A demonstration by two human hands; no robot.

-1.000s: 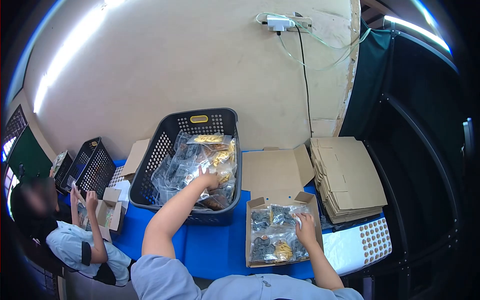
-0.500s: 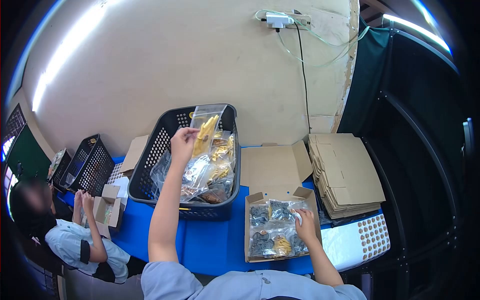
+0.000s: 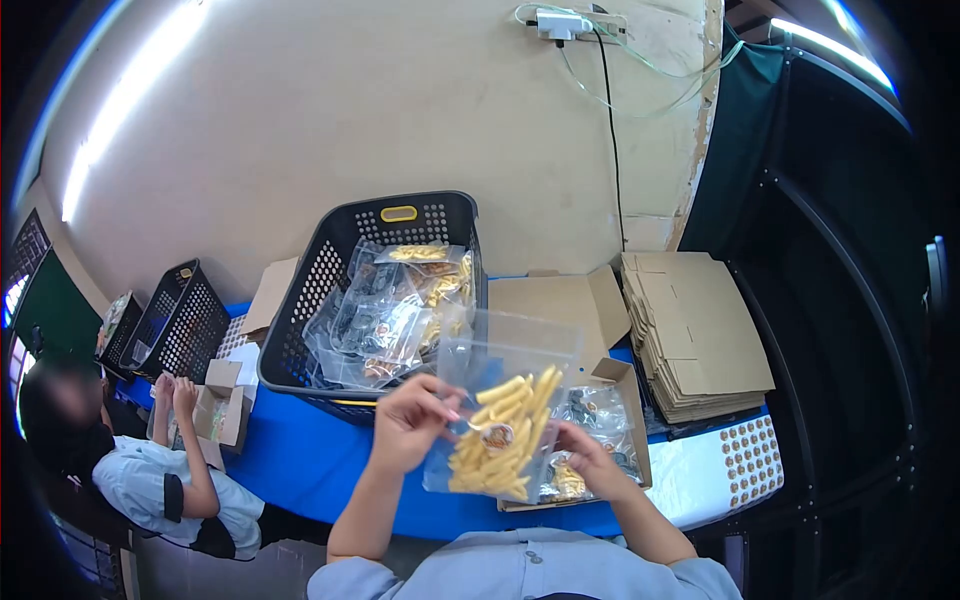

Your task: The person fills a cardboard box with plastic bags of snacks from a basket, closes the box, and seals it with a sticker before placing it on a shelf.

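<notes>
Held up in front of me is a clear plastic bag of yellow stick-shaped snacks (image 3: 510, 425), with a round sticker on its front. My left hand (image 3: 412, 420) pinches the bag at its left side. My right hand (image 3: 592, 462) has its fingers at the bag's right edge, partly behind it. Below and behind the bag stands an open cardboard box (image 3: 640, 440), holding several clear bags with dark grey coils (image 3: 603, 410) and a bag of yellow snacks (image 3: 570, 482). The held bag hides the box's left part.
A black basket (image 3: 290, 345) of bagged snacks stands at the back left. Flattened cardboard boxes (image 3: 700, 320) are stacked at right, near a sheet of round stickers (image 3: 750, 465). At far left a co-worker (image 3: 185, 480) handles another box (image 3: 233, 415) beside more baskets.
My left hand has brought the bag of yellow snacks out of the basket, down and right, in front of the box. My right hand has moved from inside the box to the bag's edge.
</notes>
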